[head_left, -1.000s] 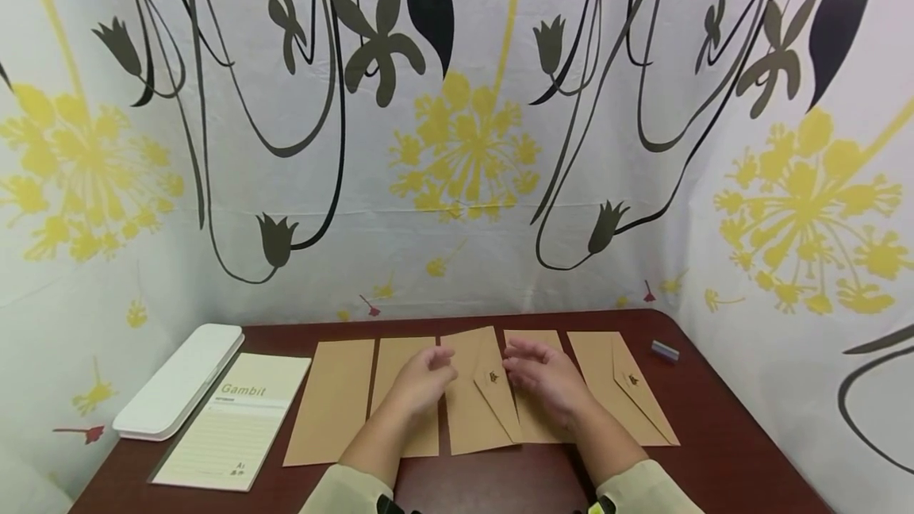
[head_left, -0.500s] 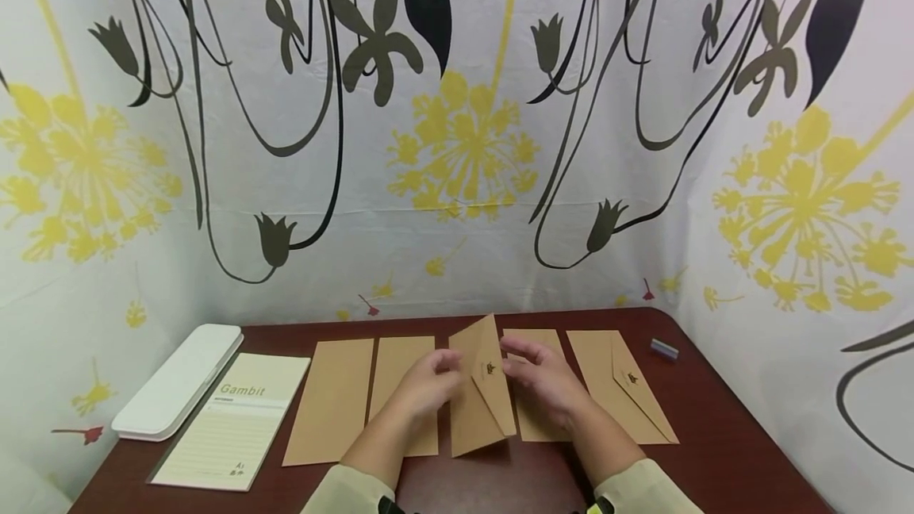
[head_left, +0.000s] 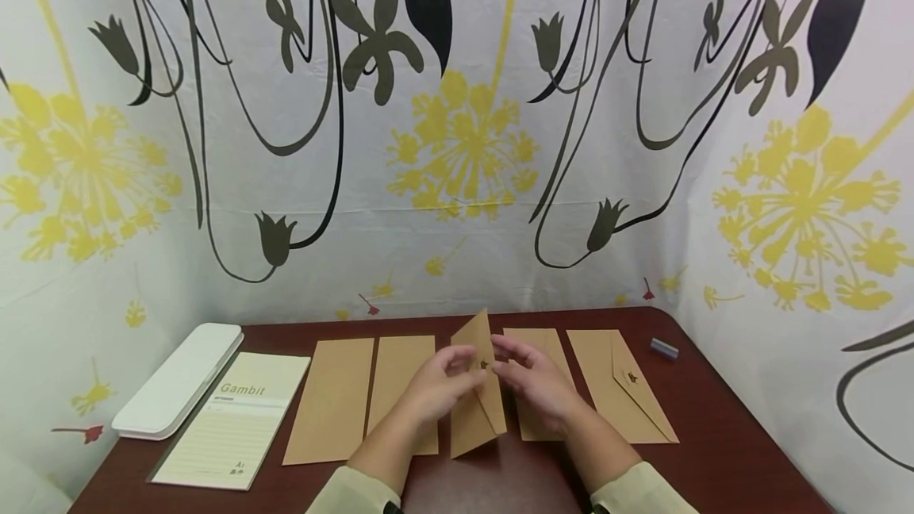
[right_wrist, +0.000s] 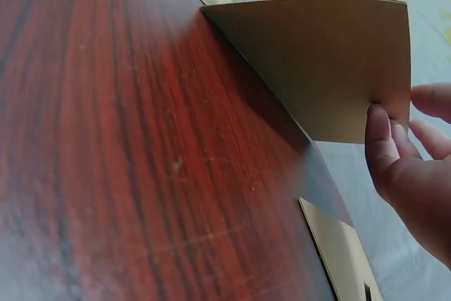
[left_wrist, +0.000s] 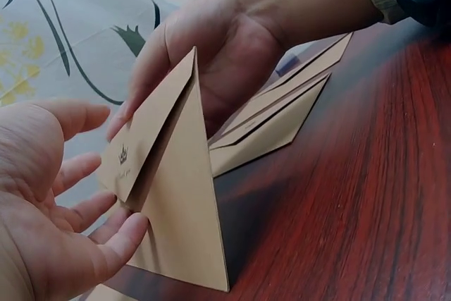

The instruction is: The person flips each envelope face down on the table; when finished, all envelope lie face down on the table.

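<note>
A brown kraft envelope (head_left: 467,427) stands tilted up in the middle of the row, one long edge low at the table. Its pointed flap, printed with a small crown, faces left. My right hand (head_left: 539,383) pinches it along the raised edge; in the right wrist view the thumb (right_wrist: 379,135) presses its plain side. On the flap side is my left hand (head_left: 435,387), fingers loosely spread, with the lower fingertips (left_wrist: 134,234) right at the envelope's face in the left wrist view. Two envelopes lie to the left, one being the outermost envelope (head_left: 332,399), and two to the right.
On the left lie a cream notebook (head_left: 228,427) marked "Gambit" and a white case (head_left: 182,379). A small grey-blue block (head_left: 664,350) sits near the right edge of the dark red table (head_left: 721,427). Patterned cloth (head_left: 457,260) hangs behind.
The middle envelope, nearly flat before, has tipped up with its right side raised and shifted slightly left. My right hand has moved left with it; my left hand has come right to its face.
</note>
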Motion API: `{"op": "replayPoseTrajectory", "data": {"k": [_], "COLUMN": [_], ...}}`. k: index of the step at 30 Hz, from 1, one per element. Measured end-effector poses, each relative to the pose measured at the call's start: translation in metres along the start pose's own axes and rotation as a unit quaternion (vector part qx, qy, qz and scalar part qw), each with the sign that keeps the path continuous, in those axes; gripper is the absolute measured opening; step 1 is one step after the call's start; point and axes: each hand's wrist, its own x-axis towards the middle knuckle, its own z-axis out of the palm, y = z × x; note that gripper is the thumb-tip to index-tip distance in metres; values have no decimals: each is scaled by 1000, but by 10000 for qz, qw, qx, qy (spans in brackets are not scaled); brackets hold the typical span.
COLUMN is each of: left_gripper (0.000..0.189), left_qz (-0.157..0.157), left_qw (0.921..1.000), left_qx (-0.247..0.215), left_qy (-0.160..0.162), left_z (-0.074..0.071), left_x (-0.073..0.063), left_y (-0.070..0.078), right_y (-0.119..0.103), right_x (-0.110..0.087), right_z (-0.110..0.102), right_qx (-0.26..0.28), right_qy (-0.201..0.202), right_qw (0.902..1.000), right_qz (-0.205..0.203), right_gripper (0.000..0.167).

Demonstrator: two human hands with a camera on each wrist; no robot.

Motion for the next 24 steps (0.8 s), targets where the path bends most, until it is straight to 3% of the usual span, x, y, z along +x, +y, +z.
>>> {"op": "replayPoseTrajectory", "data": {"k": [9, 16, 20, 24], "left_gripper": [69, 63, 61, 63], "left_qz": [293, 430, 399, 327], "left_qw": [9981, 9987, 9976, 9917], "left_qx": [298, 87, -539, -1220], "left_qy": [-451, -268, -155, -232], "left_z": [3, 5, 6, 6], "left_x": [-4, -6, -4, -1], "left_y": [8, 12, 10, 9], "right_y": [-1, -2, 4, 9], "right_x": [-1, -2, 0, 2], "right_z": [7, 12, 12, 11], "right_qx": [455, 428, 361, 414], "right_qy": [-173, -187, -413, -582], "right_qw": [9988, 9989, 9984, 9974], "right_qz": [-85, -63, -131, -83], "right_gripper": [67, 64, 61, 63]}}
